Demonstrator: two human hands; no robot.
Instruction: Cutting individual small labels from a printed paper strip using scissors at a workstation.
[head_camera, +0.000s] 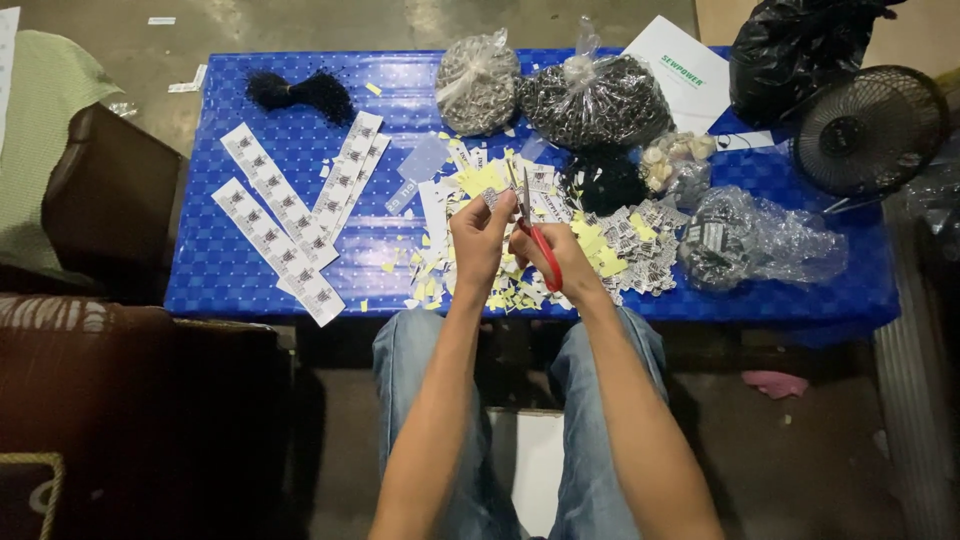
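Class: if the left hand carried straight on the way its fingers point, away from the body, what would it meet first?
Probably the paper scraps just beyond the left hand, then the bag of beads; depth is uncertain.

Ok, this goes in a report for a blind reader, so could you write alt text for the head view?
A seated person's right hand works red-handled scissors on a small printed label pinched in the left hand, over a blue table. Cut labels and yellow scraps are heaped ahead, uncut label strips lie left, and clear bags of small parts stand behind.
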